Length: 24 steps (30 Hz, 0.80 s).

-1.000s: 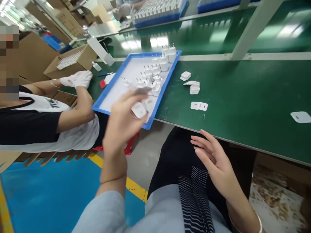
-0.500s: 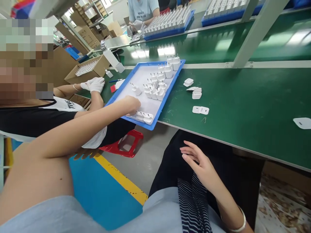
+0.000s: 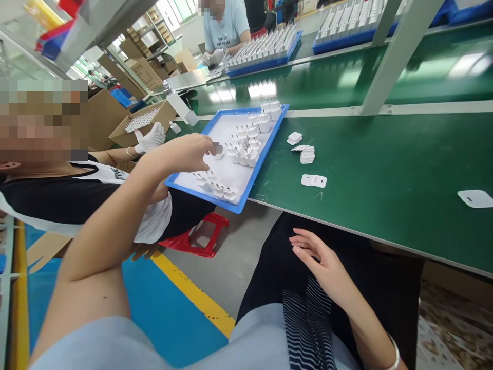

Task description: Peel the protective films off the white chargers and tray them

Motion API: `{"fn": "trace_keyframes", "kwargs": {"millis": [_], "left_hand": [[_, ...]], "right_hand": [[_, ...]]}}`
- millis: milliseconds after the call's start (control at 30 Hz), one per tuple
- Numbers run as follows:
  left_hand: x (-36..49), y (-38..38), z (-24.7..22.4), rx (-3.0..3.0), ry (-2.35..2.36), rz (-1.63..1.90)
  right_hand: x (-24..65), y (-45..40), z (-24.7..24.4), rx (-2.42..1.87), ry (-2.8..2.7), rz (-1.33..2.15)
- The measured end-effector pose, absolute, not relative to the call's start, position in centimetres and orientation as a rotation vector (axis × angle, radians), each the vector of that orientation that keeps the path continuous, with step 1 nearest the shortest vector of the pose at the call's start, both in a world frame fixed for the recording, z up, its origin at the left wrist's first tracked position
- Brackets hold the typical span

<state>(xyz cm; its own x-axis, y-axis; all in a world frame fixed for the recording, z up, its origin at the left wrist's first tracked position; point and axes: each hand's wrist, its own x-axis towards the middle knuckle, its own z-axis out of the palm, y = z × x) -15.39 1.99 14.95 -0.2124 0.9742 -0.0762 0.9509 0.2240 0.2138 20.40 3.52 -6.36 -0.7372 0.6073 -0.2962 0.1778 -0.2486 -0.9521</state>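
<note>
The green bench (image 3: 385,180) runs under and to the right of the left hand's reach. Directly beneath that grip lies a blue tray (image 3: 264,154), its near corner jutting past the bench edge, probably to bring its contents within easy reach. It holds white chargers (image 3: 252,154) in loose clusters to the right of the fingers and nearer the body; many stand with pins up, likely because their flat ends make a steady base. Farther beyond the grip, a cardboard box (image 3: 168,113) is packed with small white pieces, and another blue tray (image 3: 265,64) carries close rows of pinned chargers. A co-worker's gloved hand (image 3: 152,139) is beside the box.

The left hand (image 3: 192,151) bends down over the tray, finger and thumb at a blurred charger (image 3: 219,150); whether they are clamped on it, I cannot tell. The right hand (image 3: 325,259) hangs empty above the lap, fingers loosely apart. Right of the left grip, small white plates (image 3: 307,155) sit piled on the bench, their flat shape suiting a stack.
</note>
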Motion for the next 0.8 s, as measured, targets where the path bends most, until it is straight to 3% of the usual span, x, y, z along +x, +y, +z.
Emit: {"fn": "trace_keyframes", "kwargs": {"millis": [133, 267, 500, 800], "left_hand": [[-12.2, 0.3, 15.4, 1.636, 2.027, 0.627], [-7.9, -0.4, 12.2, 1.448, 1.633, 1.047], [-0.9, 0.4, 5.6, 1.155, 1.304, 1.066], [1.0, 0.6, 2.5, 1.017, 1.018, 1.086]], "right_hand": [[20.4, 4.9, -5.5, -0.913, -1.733, 2.100], [20.0, 6.6, -2.9, -0.785, -1.766, 2.069], [17.2, 9.1, 1.4, -0.721, -1.645, 1.562], [18.3, 11.8, 0.9, -0.692, -1.892, 1.419]]}}
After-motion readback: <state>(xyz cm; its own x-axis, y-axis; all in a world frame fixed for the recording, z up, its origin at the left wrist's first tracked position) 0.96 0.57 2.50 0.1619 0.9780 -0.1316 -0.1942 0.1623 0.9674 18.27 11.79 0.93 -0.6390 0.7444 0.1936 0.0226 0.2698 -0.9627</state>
